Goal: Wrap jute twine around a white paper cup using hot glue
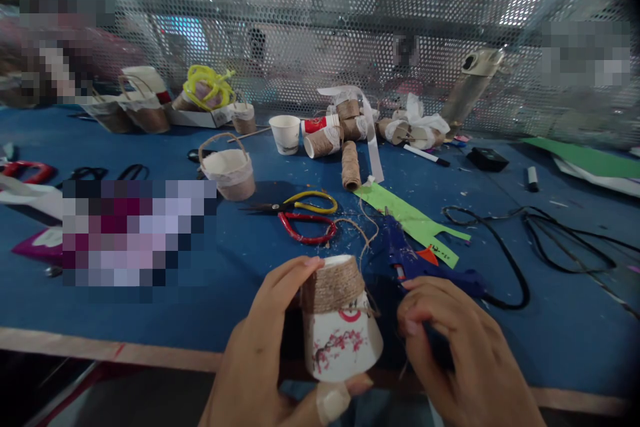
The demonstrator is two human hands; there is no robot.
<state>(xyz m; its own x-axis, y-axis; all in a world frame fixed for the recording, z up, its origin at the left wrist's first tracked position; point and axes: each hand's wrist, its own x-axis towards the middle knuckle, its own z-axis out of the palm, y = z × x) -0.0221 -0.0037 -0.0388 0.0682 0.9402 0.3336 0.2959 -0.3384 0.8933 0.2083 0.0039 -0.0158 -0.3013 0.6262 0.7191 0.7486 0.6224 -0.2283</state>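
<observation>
White cup (343, 333) with twine (333, 287) in left grip (263, 347)

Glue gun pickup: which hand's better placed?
Right, most likely. The right hand is close beside the blue glue gun; the left hand is farther off and holds the twine-wrapped cup. Whether the right hand pinches anything is unclear.

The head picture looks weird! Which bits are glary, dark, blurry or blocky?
In the head view, bright spots glare near the top of the mesh screen, and what lies behind it is hazy; mosaic squares cover patches at left and upper right; the top right corner is black; the twine-wrapped cup looks clearer; dark shade lies between it and the right hand.
</observation>
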